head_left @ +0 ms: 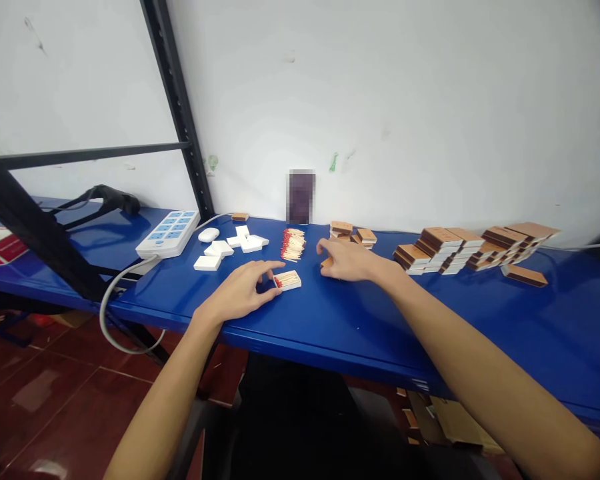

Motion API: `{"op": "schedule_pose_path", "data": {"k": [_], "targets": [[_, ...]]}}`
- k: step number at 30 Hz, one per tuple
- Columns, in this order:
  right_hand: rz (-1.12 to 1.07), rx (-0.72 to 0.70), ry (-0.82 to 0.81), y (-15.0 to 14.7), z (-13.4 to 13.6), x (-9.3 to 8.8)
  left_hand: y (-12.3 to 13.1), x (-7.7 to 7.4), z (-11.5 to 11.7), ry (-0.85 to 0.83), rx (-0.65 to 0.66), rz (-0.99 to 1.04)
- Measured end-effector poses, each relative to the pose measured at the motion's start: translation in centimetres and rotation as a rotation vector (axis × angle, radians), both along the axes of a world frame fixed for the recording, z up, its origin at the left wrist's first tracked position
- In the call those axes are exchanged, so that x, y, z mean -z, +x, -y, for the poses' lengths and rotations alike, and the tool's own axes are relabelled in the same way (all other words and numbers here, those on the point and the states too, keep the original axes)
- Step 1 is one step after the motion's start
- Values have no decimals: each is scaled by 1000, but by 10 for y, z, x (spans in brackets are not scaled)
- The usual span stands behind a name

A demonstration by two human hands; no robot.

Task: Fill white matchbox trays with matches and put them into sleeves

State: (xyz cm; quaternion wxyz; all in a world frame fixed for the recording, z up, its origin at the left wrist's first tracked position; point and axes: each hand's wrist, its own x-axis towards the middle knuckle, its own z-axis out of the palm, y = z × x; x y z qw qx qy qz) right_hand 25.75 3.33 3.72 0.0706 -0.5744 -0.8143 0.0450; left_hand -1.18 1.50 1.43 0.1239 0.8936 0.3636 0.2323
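Observation:
My left hand (pixel 243 291) rests on the blue table (pixel 360 320), its thumb and forefinger pinching the left end of a white matchbox tray filled with matches (pixel 289 280). My right hand (pixel 347 259) lies palm down a little further back, fingers curled over a small brown matchbox sleeve (pixel 326 263) that is mostly hidden. Between and behind the hands lies a loose pile of red-tipped matches (pixel 293 243). A few brown sleeves (pixel 353 233) sit just beyond my right hand.
Several empty white trays (pixel 230 248) lie at the left near a white power strip (pixel 169 233) with a grey cable. Stacks of finished brown matchboxes (pixel 473 248) line the right rear. A black metal rack frame (pixel 180 113) stands at the left.

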Motion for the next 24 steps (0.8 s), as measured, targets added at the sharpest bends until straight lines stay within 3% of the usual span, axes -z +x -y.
{"op": "schedule_pose_path", "data": {"k": [4, 7, 14, 18, 24], "targets": [[-236, -247, -278, -7, 7, -5, -1, 1, -1, 16, 4, 0], [-345, -337, -310, -18, 13, -7, -1, 2, -1, 25, -11, -5], [-435, -332, -218, -25, 15, -7, 0, 1, 0, 30, 26, -3], [-483, -393, -245, -22, 10, -3, -1, 0, 1, 20, 39, -1], [-513, -365, -269, -19, 6, -3, -1, 0, 1, 16, 46, 11]]}}
